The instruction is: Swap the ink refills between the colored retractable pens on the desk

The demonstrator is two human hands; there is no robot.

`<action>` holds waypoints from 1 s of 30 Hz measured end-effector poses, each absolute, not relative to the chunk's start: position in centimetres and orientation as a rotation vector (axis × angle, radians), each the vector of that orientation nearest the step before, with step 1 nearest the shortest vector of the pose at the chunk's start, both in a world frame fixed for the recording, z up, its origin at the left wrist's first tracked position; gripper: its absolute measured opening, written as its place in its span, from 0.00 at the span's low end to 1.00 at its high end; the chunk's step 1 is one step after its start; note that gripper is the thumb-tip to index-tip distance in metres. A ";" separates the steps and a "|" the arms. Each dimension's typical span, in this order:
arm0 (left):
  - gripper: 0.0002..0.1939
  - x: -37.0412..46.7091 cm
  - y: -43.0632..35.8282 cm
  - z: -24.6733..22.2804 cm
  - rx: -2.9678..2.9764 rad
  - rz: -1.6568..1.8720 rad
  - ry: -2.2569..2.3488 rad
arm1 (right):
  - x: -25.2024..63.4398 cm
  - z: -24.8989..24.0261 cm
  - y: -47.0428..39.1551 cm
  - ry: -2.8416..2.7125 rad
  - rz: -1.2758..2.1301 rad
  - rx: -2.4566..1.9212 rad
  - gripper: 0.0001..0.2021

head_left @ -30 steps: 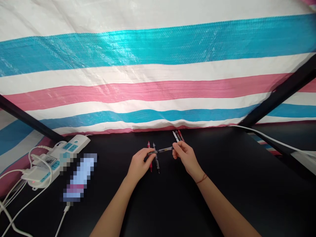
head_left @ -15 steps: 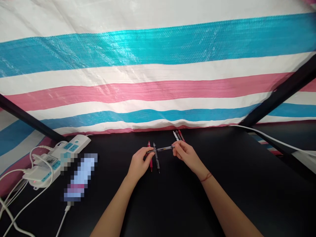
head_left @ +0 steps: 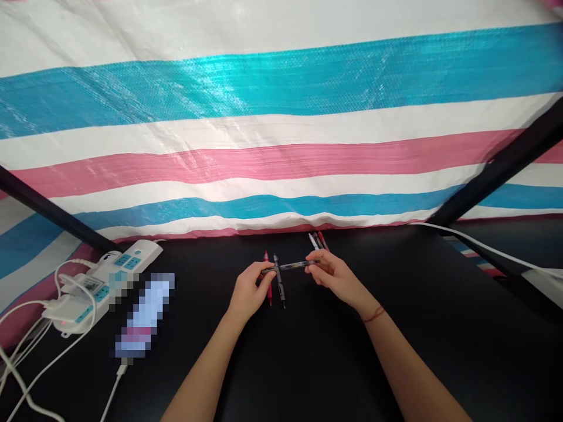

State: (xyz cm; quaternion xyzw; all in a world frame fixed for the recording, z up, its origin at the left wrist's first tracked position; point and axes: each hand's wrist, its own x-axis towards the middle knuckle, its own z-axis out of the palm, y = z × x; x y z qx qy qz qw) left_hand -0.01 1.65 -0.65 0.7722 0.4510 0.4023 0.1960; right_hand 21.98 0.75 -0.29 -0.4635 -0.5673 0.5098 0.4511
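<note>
A slim, partly clear pen [head_left: 295, 266] is held level between my two hands above the black table. My left hand [head_left: 251, 288] pinches its left end between thumb and fingers. My right hand [head_left: 333, 274] has thumb and fingers closed at its right end, where a dark tip shows between them. Below the left fingers a red pen [head_left: 270, 293] and a dark grey pen [head_left: 281, 288] lie side by side, partly covered by the hand and the held pen. Beyond my right hand lie several more pens [head_left: 313, 240], white, dark and red, their near ends hidden.
On the left stand a white power strip [head_left: 147, 253] with plugged-in cables and a blurred-out phone [head_left: 147, 313] on a charging cable. A striped sheet [head_left: 281, 164] hangs behind the black table [head_left: 299, 363]. A white cable [head_left: 479, 240] runs along the right, near a black frame bar [head_left: 484, 179].
My right hand has shifted slightly right and its fingers have moved along the pen, so more of the pen's right end shows. My left hand holds its place.
</note>
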 end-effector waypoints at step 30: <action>0.08 0.1 1.6 -0.7 2.183 1.096 1.230 | 22.9 -0.1 0.8 -1.558 1.140 -1.260 0.15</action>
